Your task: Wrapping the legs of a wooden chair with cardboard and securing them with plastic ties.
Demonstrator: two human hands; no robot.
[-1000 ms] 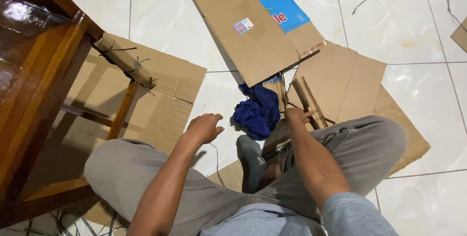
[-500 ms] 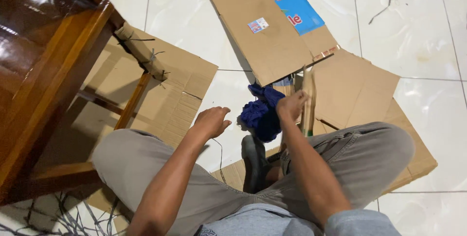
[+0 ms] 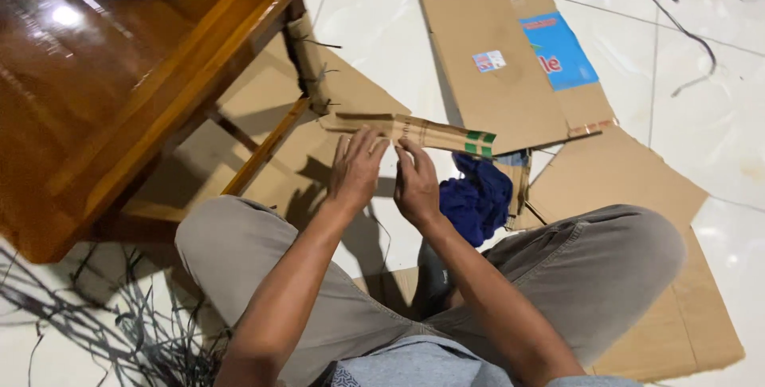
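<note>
Item: folded cardboard strip (image 3: 414,130), held level above my knees, my left hand (image 3: 356,170) and right hand (image 3: 416,184) pinching it closed; shaping step, next wanted firmer creasing, I judged.

Premises: a domestic room in use as an improvised packing area, with work done on the floor. The floor (image 3: 701,116) is glossy white ceramic tile with grout lines, of the household kind. A varnished wooden table (image 3: 119,76) stands at the left edge, one leg wrapped in cardboard (image 3: 307,60) and tied. Flattened cardboard sheets (image 3: 510,68) cover the middle and right of the floor. Cut dark strapping (image 3: 119,331) lies loose at the lower left corner. A blue cloth (image 3: 476,200) lies among the sheets. The person sits cross-legged on the cardboard.
</note>
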